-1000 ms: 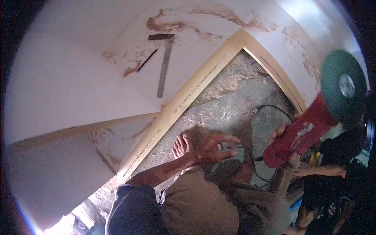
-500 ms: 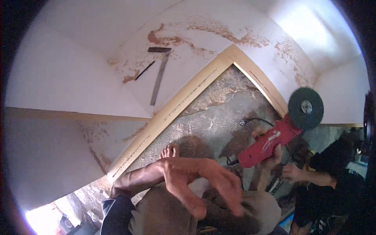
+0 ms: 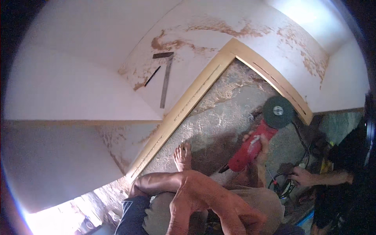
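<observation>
My right hand (image 3: pixel 263 150) is wrapped round the red body of an angle grinder (image 3: pixel 247 152). Its dark round disc (image 3: pixel 278 112) points up and away from me, overlapping the inner side of a tan wooden frame corner (image 3: pixel 231 50). My left hand (image 3: pixel 209 194) hangs bent at the wrist in front of my knees. Its thumb and fingers are spread and nothing shows between them; some fingertips run off the lower edge. My bare foot (image 3: pixel 182 156) stands on the rough floor inside the frame.
Beyond the frame, a try square (image 3: pixel 166 80) and a black pencil-like stick (image 3: pixel 152 76) lie on a pale board (image 3: pixel 98 90) strewn with reddish sawdust. At right, another person's hand (image 3: pixel 303 176) is beside a black cable (image 3: pixel 285 184). Bright light enters at lower left.
The grinder in my right hand has moved left and slightly down. My left hand has turned, its spread fingers shifting right and lower. The view has shifted a little.
</observation>
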`<state>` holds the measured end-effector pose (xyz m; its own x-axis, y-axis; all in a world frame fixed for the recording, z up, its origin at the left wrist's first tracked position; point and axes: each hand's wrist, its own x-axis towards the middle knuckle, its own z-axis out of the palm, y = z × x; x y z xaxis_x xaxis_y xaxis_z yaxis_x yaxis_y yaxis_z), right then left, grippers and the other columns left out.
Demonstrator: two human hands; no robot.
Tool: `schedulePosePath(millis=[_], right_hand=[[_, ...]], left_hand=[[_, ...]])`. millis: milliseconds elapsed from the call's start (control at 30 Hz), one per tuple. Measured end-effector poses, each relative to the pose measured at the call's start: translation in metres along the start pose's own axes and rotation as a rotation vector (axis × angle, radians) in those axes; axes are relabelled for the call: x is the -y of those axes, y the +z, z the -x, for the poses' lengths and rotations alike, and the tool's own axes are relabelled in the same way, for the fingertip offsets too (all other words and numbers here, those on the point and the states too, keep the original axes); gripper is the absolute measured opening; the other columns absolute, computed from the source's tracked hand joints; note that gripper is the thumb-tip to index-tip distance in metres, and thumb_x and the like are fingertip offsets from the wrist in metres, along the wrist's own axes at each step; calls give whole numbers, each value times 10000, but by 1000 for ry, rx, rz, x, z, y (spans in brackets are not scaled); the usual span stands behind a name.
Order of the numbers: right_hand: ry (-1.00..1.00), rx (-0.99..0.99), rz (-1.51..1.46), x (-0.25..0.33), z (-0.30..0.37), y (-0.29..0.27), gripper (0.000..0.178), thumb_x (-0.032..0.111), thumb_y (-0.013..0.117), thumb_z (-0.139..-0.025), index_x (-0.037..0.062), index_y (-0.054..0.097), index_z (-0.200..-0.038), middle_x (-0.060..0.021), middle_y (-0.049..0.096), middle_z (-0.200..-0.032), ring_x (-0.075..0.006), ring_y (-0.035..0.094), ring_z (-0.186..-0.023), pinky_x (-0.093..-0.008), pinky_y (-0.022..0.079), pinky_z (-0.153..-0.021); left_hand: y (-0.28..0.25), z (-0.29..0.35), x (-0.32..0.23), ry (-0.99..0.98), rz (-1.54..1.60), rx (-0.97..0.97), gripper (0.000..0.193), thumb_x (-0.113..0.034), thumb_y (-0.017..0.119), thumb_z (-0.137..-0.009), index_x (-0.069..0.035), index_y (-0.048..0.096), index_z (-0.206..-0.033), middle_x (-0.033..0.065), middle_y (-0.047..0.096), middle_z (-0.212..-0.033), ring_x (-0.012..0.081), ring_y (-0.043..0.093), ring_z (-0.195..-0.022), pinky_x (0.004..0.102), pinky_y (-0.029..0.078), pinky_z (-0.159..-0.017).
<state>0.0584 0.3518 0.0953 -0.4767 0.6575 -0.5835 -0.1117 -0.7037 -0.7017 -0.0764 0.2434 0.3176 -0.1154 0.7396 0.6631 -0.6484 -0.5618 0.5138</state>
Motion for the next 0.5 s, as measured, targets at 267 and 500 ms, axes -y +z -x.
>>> schedulePosePath(millis=[267, 500], right_hand=[[119, 247, 17, -55, -8, -14, 283, 80, 787, -829, 21, 645, -1067, -94, 717, -887, -216, 708, -786, -360, 578, -694], [159, 203, 86, -75, -4, -23, 310, 146, 811, -813, 47, 656, -1062, -74, 704, -853, -189, 682, -724, -353, 563, -659]], left_hand=[[0, -6, 8, -165, 4, 4, 382, -316, 650, -996, 33, 682, -1150, 218, 714, -866, 273, 625, -600, 366, 455, -517], [5, -1, 18, -291, -29, -7, 384, -281, 648, -1005, 74, 709, -1138, 196, 718, -796, 254, 595, -496, 346, 416, -432]])
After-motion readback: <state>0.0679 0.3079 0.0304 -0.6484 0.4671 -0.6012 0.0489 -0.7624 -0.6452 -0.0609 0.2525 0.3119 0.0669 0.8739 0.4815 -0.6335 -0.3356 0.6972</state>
